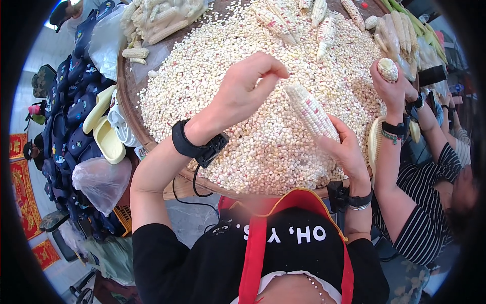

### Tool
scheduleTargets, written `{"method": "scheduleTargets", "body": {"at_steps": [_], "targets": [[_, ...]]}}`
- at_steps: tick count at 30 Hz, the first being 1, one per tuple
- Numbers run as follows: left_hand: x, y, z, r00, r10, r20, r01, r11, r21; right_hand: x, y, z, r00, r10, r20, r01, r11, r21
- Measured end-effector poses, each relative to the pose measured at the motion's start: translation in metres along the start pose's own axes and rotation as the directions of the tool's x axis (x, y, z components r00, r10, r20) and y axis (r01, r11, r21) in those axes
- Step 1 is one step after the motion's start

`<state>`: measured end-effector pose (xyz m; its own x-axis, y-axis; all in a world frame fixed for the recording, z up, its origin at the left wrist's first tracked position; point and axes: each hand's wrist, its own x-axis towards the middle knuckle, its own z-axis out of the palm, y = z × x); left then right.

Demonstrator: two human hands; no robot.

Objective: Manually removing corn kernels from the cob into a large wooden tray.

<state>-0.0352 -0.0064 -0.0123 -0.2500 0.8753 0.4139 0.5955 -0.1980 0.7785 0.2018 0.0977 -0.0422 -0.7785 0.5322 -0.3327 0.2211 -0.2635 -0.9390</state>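
My right hand [348,150] is wrapped round the lower end of a corn cob [310,110], which tilts up and to the left. The cob has pale kernels with a few pink ones, and its tip is bare white. Just left of that tip is my left hand [250,83], its fingers bent and pinched against the thumb. Anything between those fingertips is hidden. Both hands are above a broad heap of loose corn kernels [243,147], mostly cream with pink specks, on a round brown tray [125,96].
Several unstripped cobs [326,33] lie on the far side of the heap. Bagged cobs [167,20] sit at the far left. At the right, a co-worker's hand [390,91] holds another cob. Dark clogs [81,106] and yellow clogs [109,139] hang at the left.
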Motion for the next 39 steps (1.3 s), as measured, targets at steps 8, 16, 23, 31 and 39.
{"method": "scheduleTargets", "body": {"at_steps": [8, 16, 23, 31, 39], "targets": [[0.001, 0.015, 0.005, 0.966, -0.054, 0.254, 0.081, 0.992, -0.097, -0.005, -0.009, 0.007, 0.999, -0.046, 0.005, 0.046, 0.995, -0.091], [0.003, 0.015, 0.018, 0.965, -0.120, 0.235, 0.110, 0.992, 0.056, -0.002, 0.001, 0.011, 0.945, -0.312, -0.093, 0.251, 0.880, -0.404], [0.001, 0.004, 0.017, 0.969, 0.024, 0.246, -0.029, 0.999, 0.020, -0.002, -0.003, 0.009, 0.985, -0.164, -0.055, 0.148, 0.964, -0.223], [0.000, -0.003, 0.013, 0.949, -0.042, 0.312, 0.085, 0.988, -0.126, -0.002, -0.001, 0.004, 1.000, -0.018, 0.001, 0.018, 0.994, -0.107], [-0.001, -0.005, 0.010, 0.925, -0.072, 0.373, 0.172, 0.955, -0.243, -0.001, -0.002, 0.001, 0.996, 0.057, 0.073, -0.054, 0.998, -0.038]]}}
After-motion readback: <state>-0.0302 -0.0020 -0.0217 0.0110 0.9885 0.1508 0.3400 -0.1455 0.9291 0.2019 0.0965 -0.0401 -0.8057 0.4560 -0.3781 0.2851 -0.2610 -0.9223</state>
